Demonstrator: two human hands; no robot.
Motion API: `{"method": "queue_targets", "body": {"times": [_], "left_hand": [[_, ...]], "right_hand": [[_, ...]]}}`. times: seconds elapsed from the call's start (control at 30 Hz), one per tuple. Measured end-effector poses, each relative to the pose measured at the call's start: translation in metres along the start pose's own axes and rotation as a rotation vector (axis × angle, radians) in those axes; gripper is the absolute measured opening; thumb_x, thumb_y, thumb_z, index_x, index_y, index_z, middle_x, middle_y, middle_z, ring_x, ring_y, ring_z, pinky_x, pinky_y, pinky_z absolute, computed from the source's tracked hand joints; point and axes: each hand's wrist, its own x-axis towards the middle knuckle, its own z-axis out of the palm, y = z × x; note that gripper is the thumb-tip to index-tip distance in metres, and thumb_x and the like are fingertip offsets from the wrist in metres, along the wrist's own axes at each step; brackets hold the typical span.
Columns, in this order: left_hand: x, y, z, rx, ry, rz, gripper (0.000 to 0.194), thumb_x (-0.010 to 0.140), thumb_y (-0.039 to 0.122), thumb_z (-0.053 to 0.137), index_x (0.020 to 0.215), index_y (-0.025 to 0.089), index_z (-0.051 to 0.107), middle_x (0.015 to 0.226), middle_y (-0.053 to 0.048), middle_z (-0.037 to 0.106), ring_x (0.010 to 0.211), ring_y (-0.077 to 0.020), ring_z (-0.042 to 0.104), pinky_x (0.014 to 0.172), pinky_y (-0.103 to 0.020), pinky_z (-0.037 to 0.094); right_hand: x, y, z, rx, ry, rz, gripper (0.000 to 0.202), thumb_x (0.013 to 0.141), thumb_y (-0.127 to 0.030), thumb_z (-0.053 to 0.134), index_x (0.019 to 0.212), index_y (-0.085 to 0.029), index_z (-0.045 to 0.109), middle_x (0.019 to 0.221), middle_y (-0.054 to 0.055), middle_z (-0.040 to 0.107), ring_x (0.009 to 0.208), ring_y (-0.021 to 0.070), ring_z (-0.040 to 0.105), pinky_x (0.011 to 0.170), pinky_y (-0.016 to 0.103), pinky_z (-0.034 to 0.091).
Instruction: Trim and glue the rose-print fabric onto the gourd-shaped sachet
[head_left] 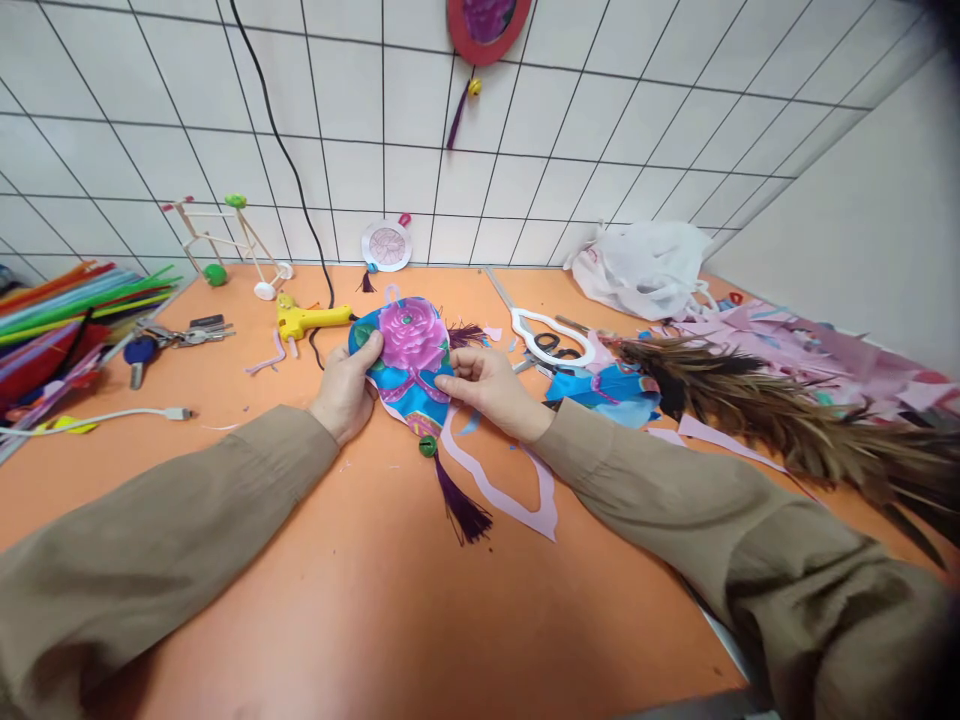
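Between my two hands is a blue fabric ornament point(414, 345) with a large pink flower, raised above the orange table. My left hand point(343, 396) grips its left edge, thumb on the front. My right hand point(491, 388) pinches its lower right edge between thumb and fingers. A green bell point(427, 447) hangs from the bottom tip, with a dark purple tassel point(463, 505) below it. Behind and under the ornament lies a pink cut-out frame point(506, 497), partly hidden by my right hand. The backs of the ornament and some fingertips are out of sight.
A yellow glue gun point(307, 318) lies behind my left hand. To the right are a white frame point(551, 338), black-handled scissors point(559, 347), blue fabric scraps point(611, 393), brown feathers point(750, 400) and a white plastic bag point(641, 268). Keys point(187, 333) and a white cable point(112, 420) lie left.
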Motion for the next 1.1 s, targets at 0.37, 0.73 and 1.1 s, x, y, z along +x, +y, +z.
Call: {"method": "queue_targets", "body": {"times": [0.37, 0.73, 1.1], "left_hand": [[-0.005, 0.000, -0.004, 0.015, -0.078, -0.040, 0.027, 0.061, 0.032, 0.089, 0.074, 0.014, 0.075, 0.072, -0.006, 0.076, 0.061, -0.0175, 0.068, 0.063, -0.029, 0.058], [-0.001, 0.005, -0.005, 0.011, -0.038, -0.130, 0.034, 0.068, 0.047, 0.083, 0.074, 0.015, 0.073, 0.068, -0.006, 0.075, 0.067, -0.0229, 0.072, 0.069, -0.034, 0.058], [-0.002, 0.007, -0.005, 0.030, -0.008, -0.205, 0.036, 0.068, 0.048, 0.082, 0.073, 0.013, 0.073, 0.067, -0.006, 0.075, 0.058, -0.0174, 0.068, 0.061, -0.028, 0.054]], "right_hand": [[0.003, 0.001, 0.001, 0.067, 0.126, -0.019, 0.033, 0.070, -0.046, 0.073, 0.075, -0.018, 0.057, 0.068, -0.001, 0.059, 0.060, 0.0123, 0.052, 0.057, 0.026, 0.042], [0.011, -0.001, 0.001, 0.140, 0.135, 0.100, 0.034, 0.067, -0.045, 0.071, 0.061, -0.018, 0.052, 0.051, -0.006, 0.047, 0.046, 0.0088, 0.043, 0.046, 0.023, 0.036], [0.017, 0.004, -0.005, 0.059, 0.220, 0.083, 0.026, 0.069, -0.040, 0.067, 0.079, -0.017, 0.062, 0.066, 0.000, 0.063, 0.059, 0.0134, 0.057, 0.056, 0.026, 0.045]]}}
